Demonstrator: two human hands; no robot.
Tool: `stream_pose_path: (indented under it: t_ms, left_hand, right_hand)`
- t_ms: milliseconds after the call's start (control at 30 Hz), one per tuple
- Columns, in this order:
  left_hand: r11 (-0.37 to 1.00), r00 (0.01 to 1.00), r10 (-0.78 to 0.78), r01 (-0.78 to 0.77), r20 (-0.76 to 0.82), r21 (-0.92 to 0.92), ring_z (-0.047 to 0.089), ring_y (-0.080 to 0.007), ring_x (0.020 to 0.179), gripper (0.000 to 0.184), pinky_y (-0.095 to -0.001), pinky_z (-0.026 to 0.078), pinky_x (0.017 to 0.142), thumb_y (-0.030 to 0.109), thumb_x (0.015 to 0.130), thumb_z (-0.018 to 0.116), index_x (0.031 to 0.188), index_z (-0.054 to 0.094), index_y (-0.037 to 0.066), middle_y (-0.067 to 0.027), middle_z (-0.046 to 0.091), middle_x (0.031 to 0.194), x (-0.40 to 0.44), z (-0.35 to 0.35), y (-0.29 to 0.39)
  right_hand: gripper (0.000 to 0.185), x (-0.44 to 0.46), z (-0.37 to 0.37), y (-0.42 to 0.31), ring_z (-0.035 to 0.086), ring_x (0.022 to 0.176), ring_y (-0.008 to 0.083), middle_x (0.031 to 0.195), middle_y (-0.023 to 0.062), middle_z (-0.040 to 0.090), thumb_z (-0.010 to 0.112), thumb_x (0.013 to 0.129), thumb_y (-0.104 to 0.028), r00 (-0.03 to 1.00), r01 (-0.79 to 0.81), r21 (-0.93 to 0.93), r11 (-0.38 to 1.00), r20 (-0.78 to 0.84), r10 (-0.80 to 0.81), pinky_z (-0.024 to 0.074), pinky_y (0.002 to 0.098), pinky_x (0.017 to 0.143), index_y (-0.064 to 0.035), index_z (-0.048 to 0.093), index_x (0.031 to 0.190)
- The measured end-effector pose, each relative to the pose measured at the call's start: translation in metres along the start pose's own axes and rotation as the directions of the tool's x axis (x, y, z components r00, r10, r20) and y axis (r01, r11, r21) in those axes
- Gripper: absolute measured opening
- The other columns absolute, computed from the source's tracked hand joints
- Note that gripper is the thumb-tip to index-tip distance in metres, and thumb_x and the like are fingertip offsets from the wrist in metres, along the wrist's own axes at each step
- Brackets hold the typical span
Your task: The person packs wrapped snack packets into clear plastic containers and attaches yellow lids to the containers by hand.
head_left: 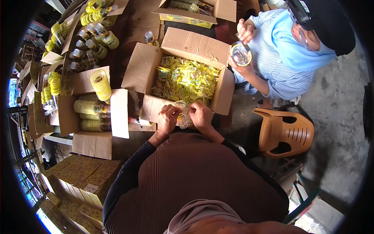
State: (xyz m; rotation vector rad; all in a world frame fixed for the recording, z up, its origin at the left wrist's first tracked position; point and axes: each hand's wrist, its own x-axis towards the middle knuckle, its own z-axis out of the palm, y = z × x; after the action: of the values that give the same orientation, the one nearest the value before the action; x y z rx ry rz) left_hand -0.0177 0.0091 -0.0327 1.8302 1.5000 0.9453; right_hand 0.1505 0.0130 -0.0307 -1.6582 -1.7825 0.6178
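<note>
My left hand [168,117] is closed at the left side of a clear plastic cup [182,121], its fingers bent together near the rim. My right hand [200,116] pinches at the cup's right side, on what looks like a thin clear strip. The cup is just beyond my body, at the near edge of an open cardboard box [222,91]. Inside that box lies a heap of yellow and clear scraps [189,80]. Which finger bears the cup's weight is hidden.
Left, an open carton [119,113] holds stacked yellow-ringed cups [91,107]; one more stack [101,85] stands at its back edge. More cups [93,43] are behind. At right, a co-worker [288,58] holds a cup; an orange plastic chair [286,132] stands nearer me.
</note>
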Motion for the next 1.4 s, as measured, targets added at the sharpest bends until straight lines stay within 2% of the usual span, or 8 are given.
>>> stream_pose_path:
  t_ms: [167, 300, 533, 667, 833, 1167, 1233, 1400]
  left_hand:
    - [0.998, 0.999, 0.029, -0.028, 0.021, -0.054, 0.058, -0.0278, 0.070, 0.007, -0.0389, 0.043, 0.063, 0.008, 0.078, 0.070, 0.077, 0.063, 0.006, -0.0092, 0.062, 0.073, 0.000, -0.005, -0.006]
    - [0.994, 0.995, 0.096, -0.093, 0.043, -0.051, 0.059, -0.0291, 0.070, 0.007, -0.0394, 0.045, 0.064, 0.008, 0.078, 0.070, 0.077, 0.064, 0.006, -0.0098, 0.062, 0.074, 0.002, -0.009, -0.009]
    - [0.991, 0.990, 0.109, -0.101, 0.088, -0.088, 0.059, -0.0308, 0.071, 0.008, -0.0399, 0.047, 0.065, 0.009, 0.079, 0.069, 0.078, 0.064, 0.003, -0.0119, 0.063, 0.075, 0.005, -0.015, -0.010]
    - [0.995, 0.990, 0.074, -0.065, 0.119, -0.078, 0.059, -0.0301, 0.072, 0.009, -0.0397, 0.047, 0.065, 0.010, 0.078, 0.071, 0.078, 0.064, 0.003, -0.0110, 0.063, 0.078, 0.002, -0.024, -0.015]
    - [0.969, 0.986, 0.142, -0.156, 0.088, 0.192, 0.058, -0.0290, 0.081, 0.014, -0.0407, 0.046, 0.070, 0.019, 0.078, 0.073, 0.083, 0.067, 0.007, -0.0073, 0.065, 0.083, 0.006, -0.032, -0.004]
    - [0.955, 0.967, 0.171, -0.210, 0.191, 0.209, 0.057, -0.0251, 0.081, 0.013, -0.0370, 0.043, 0.077, 0.021, 0.082, 0.067, 0.080, 0.071, 0.010, -0.0035, 0.065, 0.084, 0.000, -0.025, -0.025]
    - [0.968, 0.973, 0.183, -0.203, 0.138, 0.148, 0.054, -0.0307, 0.077, 0.014, -0.0409, 0.042, 0.073, 0.019, 0.080, 0.069, 0.078, 0.065, 0.006, -0.0097, 0.061, 0.079, -0.001, -0.023, -0.026]
    - [0.979, 0.976, 0.165, -0.179, 0.143, 0.093, 0.055, -0.0314, 0.076, 0.013, -0.0404, 0.043, 0.072, 0.016, 0.080, 0.070, 0.078, 0.065, 0.004, -0.0103, 0.060, 0.080, -0.003, -0.024, -0.022]
  right_hand:
    - [0.013, -0.014, -0.011, -0.021, 0.057, 0.066, 0.0309, 0.075, 0.0105, 0.052, 0.068, 0.071, -0.005, 0.994, 0.111, 0.040, 0.993, -0.021, -0.110, 0.0456, 0.0418, 0.058, -0.0048, 0.056, 0.077]
    - [0.014, -0.011, -0.004, -0.028, 0.056, 0.070, 0.0317, 0.075, 0.0114, 0.050, 0.067, 0.071, -0.005, 0.992, 0.123, -0.066, 0.990, -0.014, -0.124, 0.0457, 0.0419, 0.061, -0.0029, 0.053, 0.075]
    - [0.011, -0.010, 0.017, -0.009, 0.058, 0.073, 0.0340, 0.077, 0.0141, 0.054, 0.066, 0.071, -0.005, 0.999, 0.025, -0.161, 0.987, -0.044, -0.032, 0.0469, 0.0430, 0.063, -0.0029, 0.057, 0.075]
    - [0.009, -0.016, 0.022, -0.007, 0.060, 0.069, 0.0349, 0.079, 0.0147, 0.058, 0.067, 0.072, -0.007, 0.993, -0.067, -0.056, 0.996, -0.102, 0.061, 0.0479, 0.0438, 0.061, -0.0030, 0.060, 0.076]
    - [0.009, -0.025, 0.016, -0.027, 0.060, 0.069, 0.0340, 0.078, 0.0138, 0.058, 0.067, 0.072, -0.006, 0.993, -0.050, 0.012, 0.999, -0.107, 0.051, 0.0478, 0.0434, 0.061, -0.0034, 0.061, 0.077]
    - [0.011, -0.039, 0.003, -0.045, 0.058, 0.072, 0.0310, 0.078, 0.0100, 0.052, 0.066, 0.071, -0.006, 0.994, 0.085, -0.130, 0.988, -0.058, -0.093, 0.0482, 0.0409, 0.062, -0.0051, 0.060, 0.081]
    - [0.012, -0.036, 0.005, -0.045, 0.058, 0.073, 0.0309, 0.079, 0.0099, 0.051, 0.066, 0.072, -0.006, 0.993, 0.108, -0.170, 0.980, -0.037, -0.116, 0.0483, 0.0408, 0.062, -0.0049, 0.059, 0.081]
    - [0.013, -0.018, 0.022, -0.036, 0.057, 0.073, 0.0320, 0.078, 0.0113, 0.051, 0.066, 0.072, -0.007, 0.980, 0.174, -0.196, 0.965, -0.067, -0.190, 0.0479, 0.0424, 0.064, -0.0033, 0.055, 0.076]
